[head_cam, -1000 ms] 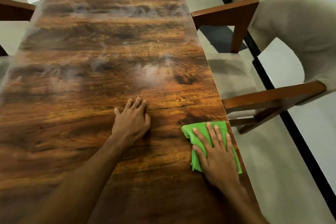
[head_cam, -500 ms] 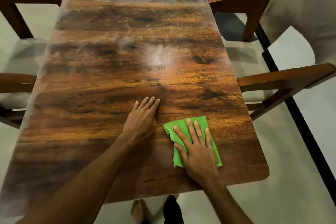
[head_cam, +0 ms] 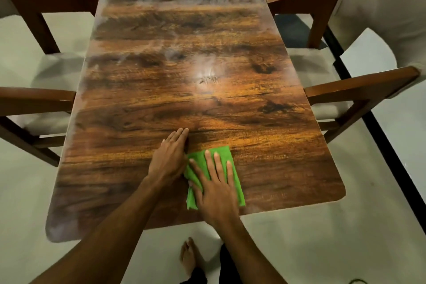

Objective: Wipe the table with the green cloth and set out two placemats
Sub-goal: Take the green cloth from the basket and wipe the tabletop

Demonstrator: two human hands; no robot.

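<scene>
Green cloth [head_cam: 238,191] pressed to the table [head_cam: 184,53] near its 6 o'clock edge.
Right hand [head_cam: 216,191] flat on the cloth, fingers straight and spread, gripping nothing. Left hand [head_cam: 169,159] just beside it at 9 o'clock, fingers straight and together, palm down on the bare wood.

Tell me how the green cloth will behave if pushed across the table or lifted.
The green cloth is probably floppy and light: its left edge lies rumpled beside the left hand. It should slide easily, since the table looks smooth and glossy. Pressed flat under the right hand, it may bunch if pushed unevenly.
</scene>
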